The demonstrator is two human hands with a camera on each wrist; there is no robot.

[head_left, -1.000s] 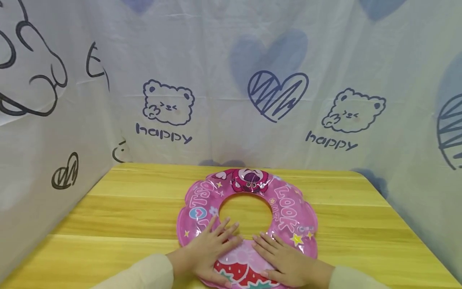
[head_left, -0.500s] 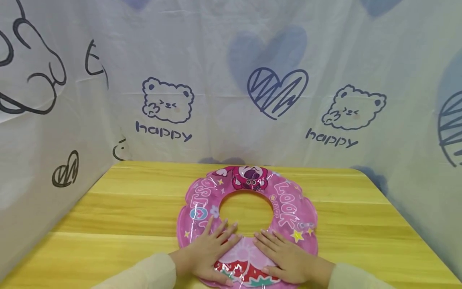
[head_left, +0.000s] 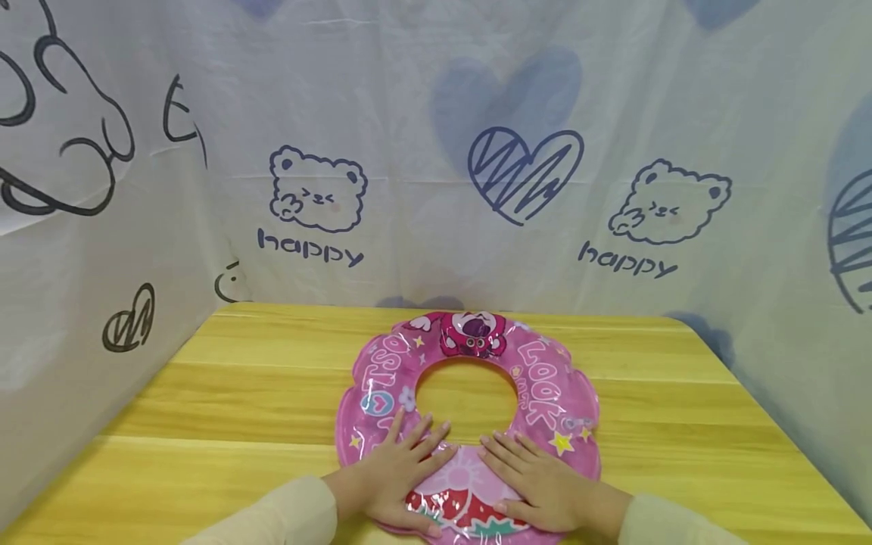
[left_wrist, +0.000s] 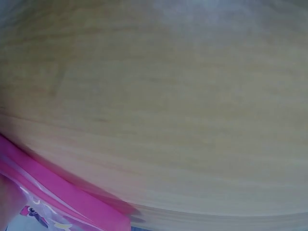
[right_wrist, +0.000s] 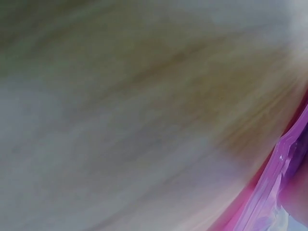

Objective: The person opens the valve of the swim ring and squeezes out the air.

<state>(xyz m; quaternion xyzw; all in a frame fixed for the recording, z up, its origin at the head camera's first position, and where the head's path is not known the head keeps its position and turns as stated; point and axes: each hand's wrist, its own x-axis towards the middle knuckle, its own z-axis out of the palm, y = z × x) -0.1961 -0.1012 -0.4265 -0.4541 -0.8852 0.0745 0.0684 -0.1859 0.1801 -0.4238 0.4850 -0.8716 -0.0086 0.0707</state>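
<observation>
Both grips, left hand (head_left: 407, 471) and right hand (head_left: 534, 483), spread and grasping nothing, rest on the near side of the pink inflatable ring (head_left: 459, 477), most of it ahead, neither closer.

Both forearms slant inward in pale sleeves (head_left: 671, 522), the wrists (head_left: 346, 492) bare. I see the left hand (head_left: 403, 478) lying palm down, straight fingers (head_left: 439, 460) fanned, thumb (head_left: 414, 521) stretched toward the other side. The right hand (head_left: 537, 486) lies palm down too, fingers closer together and angled inward, the two hands apart.
</observation>
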